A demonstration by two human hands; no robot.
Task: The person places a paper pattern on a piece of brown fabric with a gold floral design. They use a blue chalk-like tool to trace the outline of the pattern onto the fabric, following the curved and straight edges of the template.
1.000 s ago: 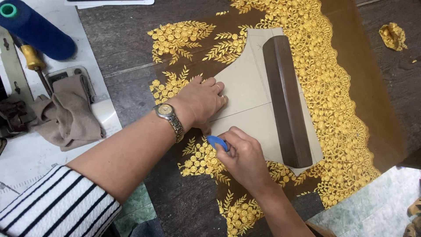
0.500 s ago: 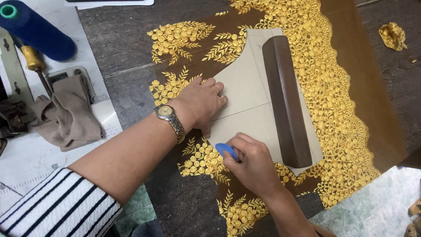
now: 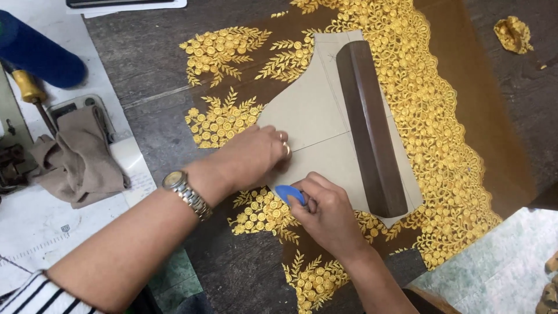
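Blue chalk (image 3: 289, 193) in right hand (image 3: 328, 218), at pattern (image 3: 325, 134) edge, beside left hand (image 3: 250, 158).

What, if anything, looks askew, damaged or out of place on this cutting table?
Little stands out. The paper pattern lies flat on the embroidered fabric, weighted by a dark bar. Only a crumpled gold scrap sits apart at the top right, and a beige cloth lies bunched at left.

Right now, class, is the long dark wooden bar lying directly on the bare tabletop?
No: the wooden bar lies on the beige paper pattern, which rests on the brown fabric with gold embroidery.
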